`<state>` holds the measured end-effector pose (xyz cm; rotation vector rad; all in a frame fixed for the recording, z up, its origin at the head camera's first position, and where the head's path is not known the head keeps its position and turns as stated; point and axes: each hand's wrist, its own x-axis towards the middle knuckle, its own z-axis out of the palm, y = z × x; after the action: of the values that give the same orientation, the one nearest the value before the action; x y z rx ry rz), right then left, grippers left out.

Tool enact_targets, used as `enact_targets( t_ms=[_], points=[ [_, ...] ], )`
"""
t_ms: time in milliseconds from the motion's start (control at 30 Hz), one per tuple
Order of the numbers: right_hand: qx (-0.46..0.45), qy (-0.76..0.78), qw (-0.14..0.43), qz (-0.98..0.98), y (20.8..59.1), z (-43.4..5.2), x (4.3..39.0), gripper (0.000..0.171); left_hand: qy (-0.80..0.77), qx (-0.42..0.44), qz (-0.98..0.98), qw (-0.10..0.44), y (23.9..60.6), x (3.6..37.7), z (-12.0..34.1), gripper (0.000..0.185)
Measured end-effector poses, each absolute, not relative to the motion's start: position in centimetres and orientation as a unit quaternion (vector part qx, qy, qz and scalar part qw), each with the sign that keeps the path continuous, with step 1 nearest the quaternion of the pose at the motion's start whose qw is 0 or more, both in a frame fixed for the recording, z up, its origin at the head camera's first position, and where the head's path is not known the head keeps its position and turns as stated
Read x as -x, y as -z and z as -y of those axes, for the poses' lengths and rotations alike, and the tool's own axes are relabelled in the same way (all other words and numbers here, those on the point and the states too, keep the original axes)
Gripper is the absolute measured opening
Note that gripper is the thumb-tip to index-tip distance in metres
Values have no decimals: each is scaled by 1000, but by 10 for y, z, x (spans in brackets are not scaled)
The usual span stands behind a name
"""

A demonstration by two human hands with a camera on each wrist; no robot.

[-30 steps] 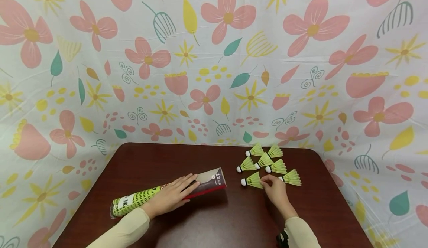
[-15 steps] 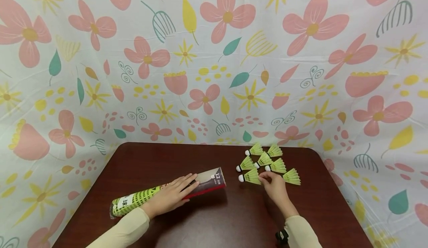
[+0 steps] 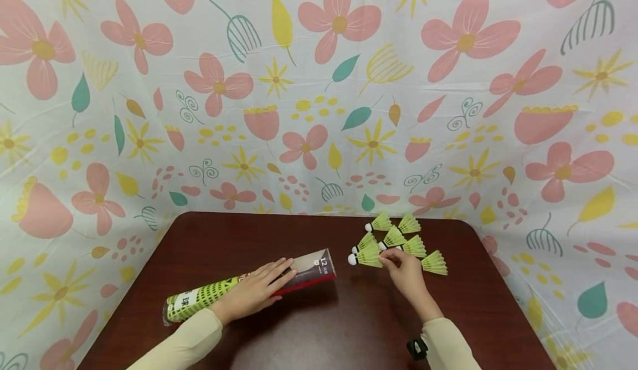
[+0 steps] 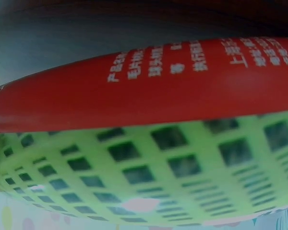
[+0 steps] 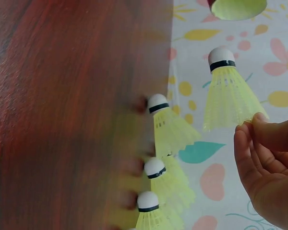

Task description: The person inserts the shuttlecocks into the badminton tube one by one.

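My left hand (image 3: 255,292) lies across the middle of a shuttlecock tube (image 3: 211,295), holding it with the fingers over its top and the thumb on the near side. The tube slants, with its right end raised; its red and yellow-green printed side (image 4: 149,96) fills the left wrist view. My right hand (image 3: 406,275) pinches the skirt rim of a yellow shuttlecock (image 3: 368,256) between thumb and fingertips. This shuttlecock hangs above the table, its white cork pointing left toward the tube. In the right wrist view, the tube's open mouth (image 5: 240,8) appears beyond that cork.
Several other yellow shuttlecocks (image 3: 392,238) lie grouped at the back right of the dark brown table (image 3: 239,226), one (image 3: 435,263) just right of my right hand. A flower-printed cloth (image 3: 319,109) hangs behind the table.
My right hand has lifted the shuttlecock and carried it slightly left and away, toward the tube. The left hand and tube have stayed almost still.
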<state>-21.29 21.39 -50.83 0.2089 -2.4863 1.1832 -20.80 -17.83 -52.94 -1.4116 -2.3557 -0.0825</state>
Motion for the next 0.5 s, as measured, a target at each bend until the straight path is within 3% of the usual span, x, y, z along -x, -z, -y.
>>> enact_targets(
  t_ms=[500],
  points=[
    [-123,-473,203,848,502,-197,214,8,38,505,841,192,527,209,175,90]
  ],
)
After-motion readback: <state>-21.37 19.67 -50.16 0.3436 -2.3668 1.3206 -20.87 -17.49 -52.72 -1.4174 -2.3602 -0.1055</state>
